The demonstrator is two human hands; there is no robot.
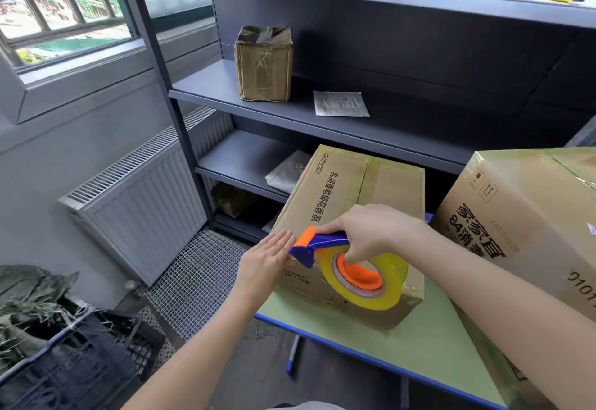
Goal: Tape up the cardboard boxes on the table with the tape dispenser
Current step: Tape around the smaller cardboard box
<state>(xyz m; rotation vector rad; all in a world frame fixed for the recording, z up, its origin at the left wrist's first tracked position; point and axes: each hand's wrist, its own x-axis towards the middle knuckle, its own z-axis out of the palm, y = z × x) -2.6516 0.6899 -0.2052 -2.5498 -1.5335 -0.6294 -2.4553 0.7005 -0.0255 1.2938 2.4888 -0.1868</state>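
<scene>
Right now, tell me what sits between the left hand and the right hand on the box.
In the head view, the tape dispenser's blue and orange head lies between the flat left hand and the gripping right hand, over the cardboard box.

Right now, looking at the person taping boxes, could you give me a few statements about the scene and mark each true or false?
1. The right hand grips the tape dispenser. True.
2. The tape roll is red. False: it is yellow, on an orange hub.
3. The left hand lies flat against the side of the smaller box. True.
4. The shelf behind holds nothing. False: a small wrapped carton and a white packet sit on it.
5. The table top is green with a blue edge. True.
</scene>
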